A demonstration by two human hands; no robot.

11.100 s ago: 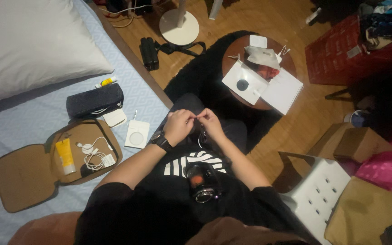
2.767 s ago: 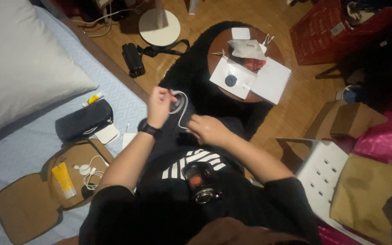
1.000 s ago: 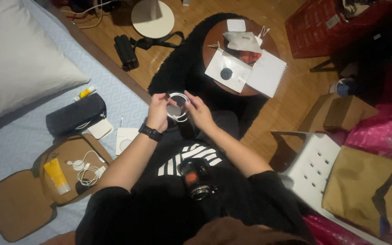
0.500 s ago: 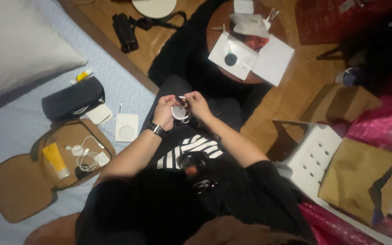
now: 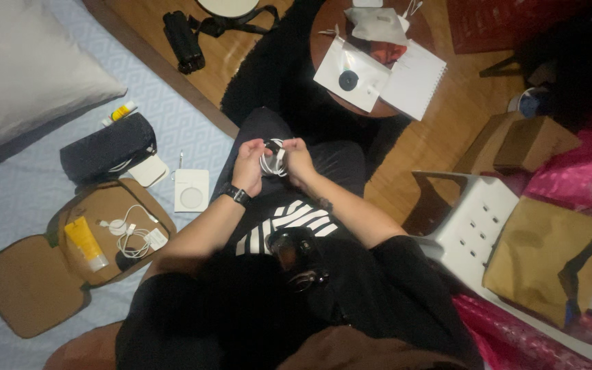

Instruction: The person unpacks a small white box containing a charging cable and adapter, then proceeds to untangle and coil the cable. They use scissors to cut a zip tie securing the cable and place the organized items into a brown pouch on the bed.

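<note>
My left hand [image 5: 247, 164] and my right hand [image 5: 299, 162] are close together above my lap, both gripping a small coil of white cable [image 5: 273, 160] held between them. A dark strap or tie sits at the top of the coil. A black watch is on my left wrist. On the bed to my left lies an open brown pouch [image 5: 70, 260] with a yellow tube [image 5: 85, 242] and a white cable bundle [image 5: 131, 236] inside. A white square charger pad [image 5: 191, 190] rests beside the pouch.
A black case [image 5: 107, 146], a small yellow stick and a white pillow [image 5: 29, 68] lie on the bed. A round wooden table [image 5: 371, 55] with papers stands on a black rug ahead. A white stool [image 5: 474, 226], cardboard boxes and a brown bag are right.
The loose white cable, earlier stretched out from my raised left hand, is now wound into a tight coil. Both hands have drawn together and lowered toward my lap.
</note>
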